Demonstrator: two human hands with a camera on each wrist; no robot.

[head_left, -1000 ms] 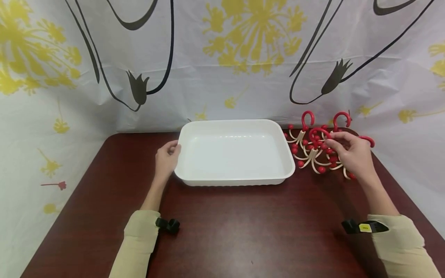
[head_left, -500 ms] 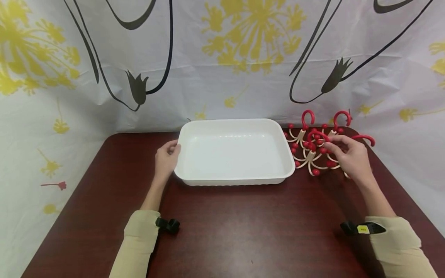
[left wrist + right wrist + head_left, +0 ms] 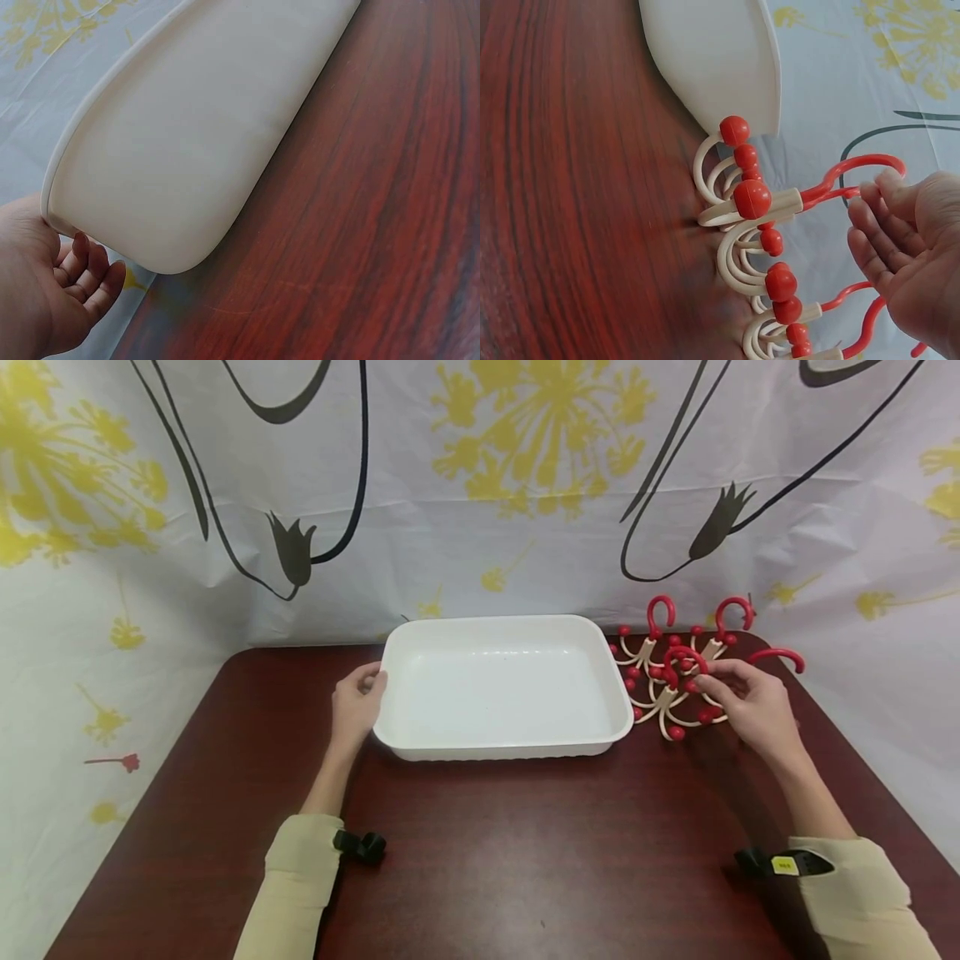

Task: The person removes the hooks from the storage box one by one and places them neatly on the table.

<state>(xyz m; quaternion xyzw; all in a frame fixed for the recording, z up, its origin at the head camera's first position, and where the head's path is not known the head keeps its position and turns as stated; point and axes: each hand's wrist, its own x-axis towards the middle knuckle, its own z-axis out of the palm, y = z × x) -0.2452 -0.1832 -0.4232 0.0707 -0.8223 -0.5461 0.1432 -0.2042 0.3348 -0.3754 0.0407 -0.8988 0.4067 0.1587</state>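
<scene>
A white rectangular tray [image 3: 502,693] sits at the back middle of the table. At its left end, my left hand [image 3: 354,703] holds the rim between thumb and fingers; in the left wrist view the fingers [image 3: 88,274] curl below the lip. Right of the tray stands a group of multi-arm hook hangers, with red hooks and cream curved arms tipped by red balls. My right hand [image 3: 756,703] pinches the red hook of the front hanger [image 3: 666,697]. In the right wrist view, thumb and forefinger meet at that hook's curved end [image 3: 885,159], the other fingers loosely bent.
More hangers [image 3: 647,650] stand close behind and beside the held one, partly overlapping it and near the tray's right end. A patterned white cloth [image 3: 480,552] hangs behind the dark red-brown table [image 3: 540,843]. Each sleeve carries a black wrist device [image 3: 362,847].
My right hand has shifted slightly left and nearer, bringing the front hanger the same way, a little away from the others. The left hand keeps its hold on the tray.
</scene>
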